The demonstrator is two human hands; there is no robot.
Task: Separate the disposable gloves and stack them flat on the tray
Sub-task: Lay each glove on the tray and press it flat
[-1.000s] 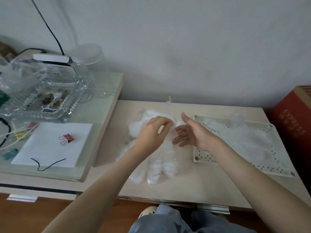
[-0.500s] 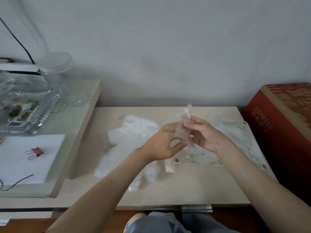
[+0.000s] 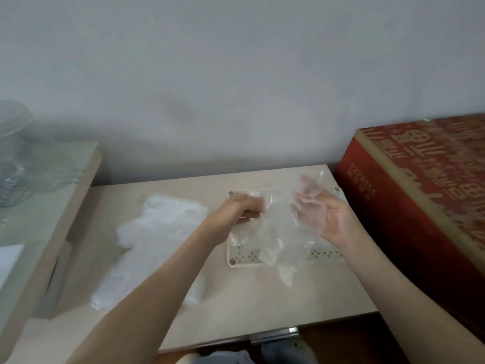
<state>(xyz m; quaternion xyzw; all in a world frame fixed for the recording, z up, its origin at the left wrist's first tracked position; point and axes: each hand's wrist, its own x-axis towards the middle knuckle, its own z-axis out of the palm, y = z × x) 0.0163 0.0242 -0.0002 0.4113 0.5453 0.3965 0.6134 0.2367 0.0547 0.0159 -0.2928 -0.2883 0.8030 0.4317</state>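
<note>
Glove (image 3: 275, 227) of clear plastic hangs over the perforated tray (image 3: 245, 261), left hand (image 3: 237, 214) gripping one edge, right hand (image 3: 329, 219) spread beneath it.

The box (image 3: 420, 206) stands tall against the counter's (image 3: 262, 298) right edge, just beside the tray (image 3: 244, 261), so that side is shut. A higher side counter (image 3: 39, 219) (blurred clear containers on it) closes the left, and the wall (image 3: 236, 88) the back. The pile (image 3: 162, 227) covers the left-middle. Bare counter runs between pile and tray and along the front. Over the tray, the left hand (image 3: 236, 214), right hand (image 3: 328, 219) and the glove (image 3: 278, 227) between them fill the air.
</note>
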